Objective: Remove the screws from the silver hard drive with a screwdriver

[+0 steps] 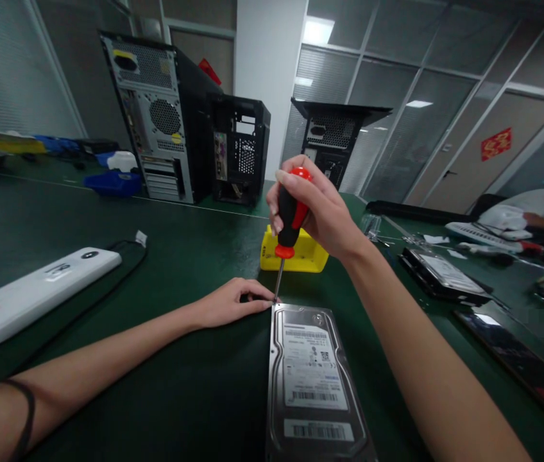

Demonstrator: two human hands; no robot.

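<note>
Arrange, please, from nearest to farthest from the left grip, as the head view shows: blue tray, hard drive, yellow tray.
1. Hard drive: corner beside the left grip, to its right.
2. Yellow tray: just beyond, slightly right.
3. Blue tray: farthest, back left.

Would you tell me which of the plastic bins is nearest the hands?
The yellow bin, just beyond the screwdriver in the right hand; the blue bin sits farther off, beside the leftmost computer case.

blue bin near computer tower
</note>
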